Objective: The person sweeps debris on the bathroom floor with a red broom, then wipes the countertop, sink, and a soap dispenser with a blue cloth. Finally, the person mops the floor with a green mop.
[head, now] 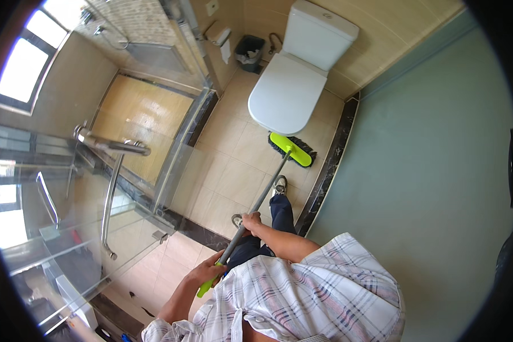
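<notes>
A long-handled broom spans the floor before me, with a grey pole (266, 190) and a lime-green head (293, 149) fringed by dark bristles. Its head rests on the tiles just in front of the toilet (287, 94), partly under the front of the bowl. My left hand (208, 269) grips the pole's top end by the green handle tip (204, 288), close to my waist. Further down the pole, my right hand (252, 223) is wrapped around the grey shaft. The toilet's white lid is down.
A glass shower door with a metal handle (113, 201) stands on the left, beside a wooden shower floor mat (141, 119). A lined waste bin (249, 52) sits left of the toilet, near a paper holder (218, 33). Right is a frosted glass panel (419, 162) along a dark marble sill (331, 171).
</notes>
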A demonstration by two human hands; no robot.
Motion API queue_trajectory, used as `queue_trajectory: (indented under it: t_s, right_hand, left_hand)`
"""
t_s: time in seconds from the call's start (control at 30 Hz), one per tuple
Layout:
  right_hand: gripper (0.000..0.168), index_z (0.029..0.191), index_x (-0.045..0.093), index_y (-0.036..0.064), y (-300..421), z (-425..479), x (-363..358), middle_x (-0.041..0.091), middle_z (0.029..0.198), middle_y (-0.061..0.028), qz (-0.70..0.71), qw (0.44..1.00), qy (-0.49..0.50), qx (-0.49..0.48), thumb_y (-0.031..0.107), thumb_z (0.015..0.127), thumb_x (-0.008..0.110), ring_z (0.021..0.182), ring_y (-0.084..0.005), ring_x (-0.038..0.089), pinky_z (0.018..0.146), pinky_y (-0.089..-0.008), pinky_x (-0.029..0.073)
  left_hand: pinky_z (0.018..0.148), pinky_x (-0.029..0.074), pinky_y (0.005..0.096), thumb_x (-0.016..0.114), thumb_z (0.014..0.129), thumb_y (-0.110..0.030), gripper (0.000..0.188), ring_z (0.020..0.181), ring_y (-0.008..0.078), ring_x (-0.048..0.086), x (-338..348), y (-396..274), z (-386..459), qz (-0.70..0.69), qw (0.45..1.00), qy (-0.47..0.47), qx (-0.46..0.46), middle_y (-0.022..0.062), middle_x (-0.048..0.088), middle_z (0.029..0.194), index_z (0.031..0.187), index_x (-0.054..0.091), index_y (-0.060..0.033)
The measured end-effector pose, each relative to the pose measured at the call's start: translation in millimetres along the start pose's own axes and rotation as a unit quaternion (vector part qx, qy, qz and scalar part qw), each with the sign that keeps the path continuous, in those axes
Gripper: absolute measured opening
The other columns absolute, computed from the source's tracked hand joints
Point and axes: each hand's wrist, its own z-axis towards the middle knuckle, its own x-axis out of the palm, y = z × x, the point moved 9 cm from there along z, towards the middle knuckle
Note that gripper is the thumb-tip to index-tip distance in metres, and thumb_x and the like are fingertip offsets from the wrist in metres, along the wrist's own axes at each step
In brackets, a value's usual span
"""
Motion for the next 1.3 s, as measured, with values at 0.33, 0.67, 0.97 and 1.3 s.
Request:
queue_trajectory:
  t_s: [0.33, 0.67, 0.97, 1.3]
  right_hand:
    - [0.053, 0.126, 0.029, -0.008, -10.2, -25.9, 117.2, 0.067, 0.094, -0.0278, -0.141, 0.986, 0.075, -0.043, 0.026, 0.096, 0.056, 0.064, -0.0422, 0.072, 0.049, -0.0587, 0.061]
    - [0.053, 0.122, 0.025, -0.005, 87.6, 8.5, 129.5, 0.065, 0.094, -0.0293, -0.246, 0.962, 0.107, -0.052, 0.022, 0.093, 0.061, 0.065, -0.0398, 0.073, 0.05, -0.0559, 0.062]
    - [0.055, 0.122, 0.029, -0.005, 216.5, 37.2, 47.1, 0.066, 0.094, -0.0271, -0.367, 0.92, 0.109, -0.079, 0.022, 0.089, 0.064, 0.063, -0.0363, 0.073, 0.048, -0.0511, 0.063]
    - [0.049, 0.122, 0.03, -0.004, 334.4, 74.6, -58.8, 0.065, 0.098, -0.0277, -0.387, 0.915, 0.078, -0.081, 0.02, 0.092, 0.059, 0.061, -0.0376, 0.072, 0.042, -0.0492, 0.06]
  left_hand:
    - [0.045, 0.044, 0.0276, 0.06, 0.095, -0.011, 0.074, 0.05, 0.0123, 0.053, -23.2, 65.2, -61.7, -0.186, 0.978, -0.088, 0.044, 0.0018, 0.057, 0.07, 0.163, 0.03, -0.0165]
    - [0.044, 0.043, 0.0278, 0.061, 0.094, -0.006, 0.083, 0.05, 0.0138, 0.05, -24.8, 15.9, -2.3, -0.372, 0.92, -0.063, 0.105, 0.0038, 0.052, 0.071, 0.165, 0.02, -0.0165]
    - [0.058, 0.042, 0.0249, 0.065, 0.093, -0.004, 0.087, 0.065, 0.0088, 0.051, 35.9, -89.1, 88.5, -0.489, 0.861, -0.111, 0.088, -0.0022, 0.052, 0.074, 0.166, 0.022, -0.0214]
    - [0.051, 0.047, 0.0296, 0.063, 0.093, -0.009, 0.092, 0.054, 0.0141, 0.055, 70.6, -233.5, 149.6, -0.451, 0.888, -0.053, 0.072, 0.0015, 0.057, 0.073, 0.167, 0.012, -0.0245]
